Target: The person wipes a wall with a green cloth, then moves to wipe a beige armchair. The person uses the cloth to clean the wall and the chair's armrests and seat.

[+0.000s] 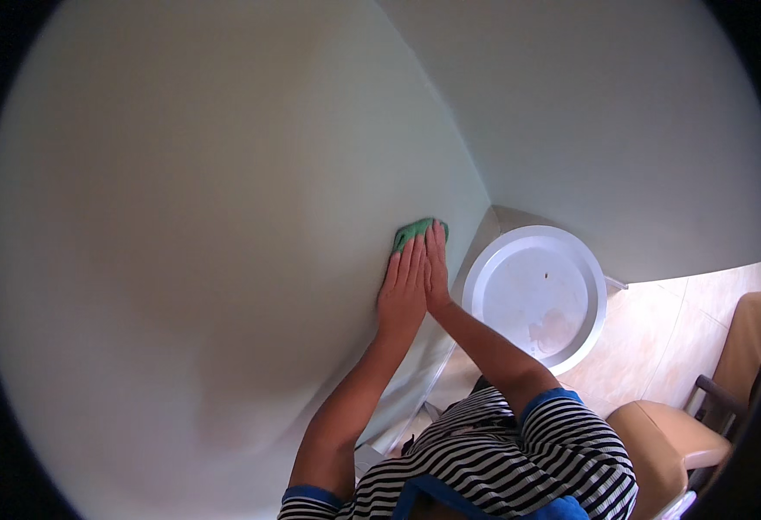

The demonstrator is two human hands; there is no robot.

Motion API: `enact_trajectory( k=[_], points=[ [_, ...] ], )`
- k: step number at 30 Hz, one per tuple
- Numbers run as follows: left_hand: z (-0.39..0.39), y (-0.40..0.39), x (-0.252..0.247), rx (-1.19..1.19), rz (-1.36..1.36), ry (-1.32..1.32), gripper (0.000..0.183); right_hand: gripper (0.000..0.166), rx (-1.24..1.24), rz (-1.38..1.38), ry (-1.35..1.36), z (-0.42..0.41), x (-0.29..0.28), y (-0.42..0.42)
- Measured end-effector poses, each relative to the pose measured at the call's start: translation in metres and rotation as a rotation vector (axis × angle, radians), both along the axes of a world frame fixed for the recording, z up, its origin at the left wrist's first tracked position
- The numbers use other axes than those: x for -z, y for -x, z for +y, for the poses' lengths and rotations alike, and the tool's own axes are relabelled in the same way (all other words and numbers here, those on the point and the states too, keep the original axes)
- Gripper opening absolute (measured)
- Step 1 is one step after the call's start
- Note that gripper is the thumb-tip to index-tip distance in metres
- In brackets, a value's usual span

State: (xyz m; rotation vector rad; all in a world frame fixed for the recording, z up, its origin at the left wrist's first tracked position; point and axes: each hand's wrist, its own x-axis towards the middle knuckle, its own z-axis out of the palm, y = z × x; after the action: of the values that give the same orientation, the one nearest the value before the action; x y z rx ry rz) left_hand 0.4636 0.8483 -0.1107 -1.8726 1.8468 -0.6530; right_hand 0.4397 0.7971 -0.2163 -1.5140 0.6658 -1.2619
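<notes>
A green cloth (414, 230) lies bunched against the pale painted wall (224, 227). My left hand (403, 286) presses flat on it, fingers stretched out and close together. Right beside it, my right hand (437, 266) presses on the cloth's right side, its fingers also straight and together. The two hands touch along their inner edges. Much of the cloth is hidden beneath my fingers; its upper edge shows past the fingertips.
An adjoining wall (601, 130) meets this one at a corner. Below the corner stands a round white surface with a raised rim (600, 296), bearing a dark speck and a brownish patch. A tan padded chair (666, 435) stands on the tiled floor (646, 325) at right.
</notes>
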Motion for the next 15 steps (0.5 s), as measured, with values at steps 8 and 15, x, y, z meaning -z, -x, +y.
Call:
enact_trajectory(
  k=[8, 15],
  points=[
    [-0.102, -0.01, -0.017, 0.064, -0.103, 0.136, 0.043, 0.048, 0.099, -0.1, 0.03, -0.098, -0.047, -0.01],
    [-0.052, -0.003, -0.016, 0.014, -0.018, 0.021, 0.045, 0.05, 0.173, 0.176, 0.053, -0.044, 0.003, -0.023]
  ],
)
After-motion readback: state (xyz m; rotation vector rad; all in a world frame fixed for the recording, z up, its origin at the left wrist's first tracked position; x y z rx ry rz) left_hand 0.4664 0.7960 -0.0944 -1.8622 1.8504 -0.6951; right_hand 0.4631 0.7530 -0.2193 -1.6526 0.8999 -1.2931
